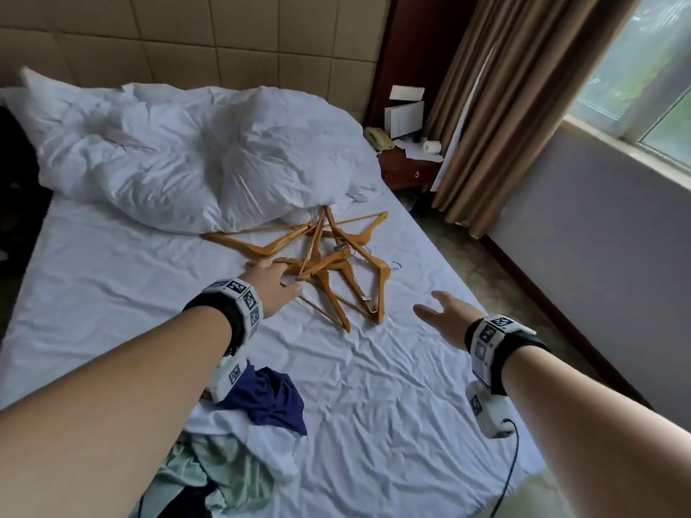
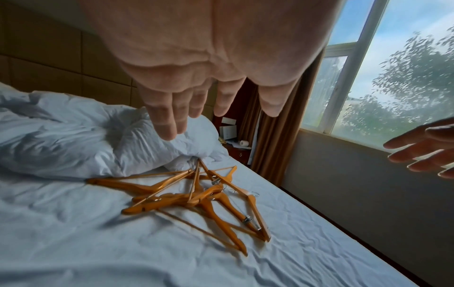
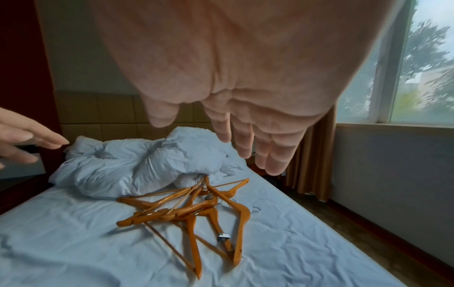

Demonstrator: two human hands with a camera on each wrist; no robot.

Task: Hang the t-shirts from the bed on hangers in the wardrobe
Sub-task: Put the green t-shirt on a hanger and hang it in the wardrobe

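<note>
Padded tan headboard (image 1: 187,43) behind bed. Dark wood nightstand (image 1: 409,170) w/ phone in corner. Brown curtains (image 1: 504,106) beside daylit window (image 1: 643,76); grey wall (image 1: 598,226) below.

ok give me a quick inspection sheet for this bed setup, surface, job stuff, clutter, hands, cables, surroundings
surface: bed with a wrinkled white sheet.
job's things: tangled pile of wooden hangers mid-bed; dark blue t-shirt and pale green garment crumpled at the near edge; wardrobe not in view.
clutter: bunched white duvet at the headboard, overlapping the far hanger tips.
grippers: left hand open over the near side of the hanger pile, contact unclear; right hand open above the sheet, holding nothing.
cables: black cable running from the right wrist unit off the bed edge.
surroundings: nightstand with a telephone, papers and a paper roll; brown curtain; window on the right.
</note>
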